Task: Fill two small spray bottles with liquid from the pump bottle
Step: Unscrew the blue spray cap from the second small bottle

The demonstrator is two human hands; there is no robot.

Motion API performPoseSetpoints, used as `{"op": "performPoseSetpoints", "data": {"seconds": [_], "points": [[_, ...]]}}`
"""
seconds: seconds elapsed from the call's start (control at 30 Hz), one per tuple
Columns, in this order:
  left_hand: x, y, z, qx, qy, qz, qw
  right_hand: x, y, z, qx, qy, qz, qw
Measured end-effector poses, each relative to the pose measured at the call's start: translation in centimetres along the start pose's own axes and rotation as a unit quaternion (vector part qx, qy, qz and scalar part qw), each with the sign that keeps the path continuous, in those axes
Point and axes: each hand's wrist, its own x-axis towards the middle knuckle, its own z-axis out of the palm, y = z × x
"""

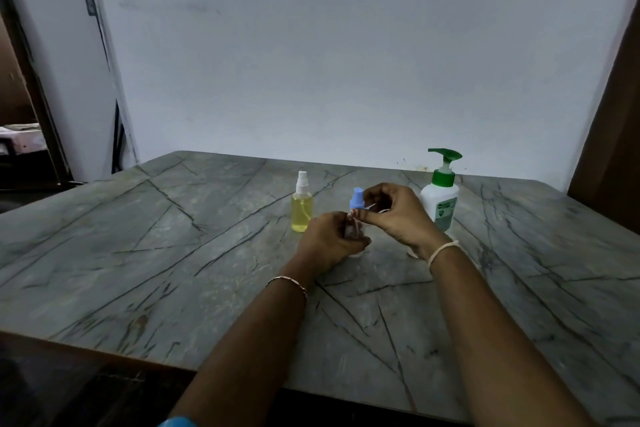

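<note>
Right fingers (373,193) tight around blue spray cap (356,199) (left fingers (358,242) around bottle (353,229))

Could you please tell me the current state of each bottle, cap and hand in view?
Yellow spray bottle: upright on the table, white sprayer on, holding yellow liquid.
Clear spray bottle: gripped by the left hand, mostly hidden.
Blue spray cap: pinched by the right hand, above that bottle, seating unclear.
Pump bottle: upright, green pump fitted.
</note>
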Motion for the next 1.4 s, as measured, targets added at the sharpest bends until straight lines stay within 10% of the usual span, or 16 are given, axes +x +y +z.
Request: {"op": "performPoseSetpoints", "data": {"seconds": [0.8,1.03,1.4], "points": [[-0.4,-1.5,-3.8,0.005,0.068,-0.085,0.994,0.2,-1.5,0.0,0.17,0.271,-0.125,0.939],[-0.5,-2.5,-5.8,0.017,0.233,-0.167,0.958,0.2,0.8,2.9,0.114,0.062,-0.007,0.991],[-0.5,-3.4,-8.0,-0.069,0.362,-0.235,0.9,0.5,2.6,5.4,-0.032,-0.02,0.004,0.999]]}}
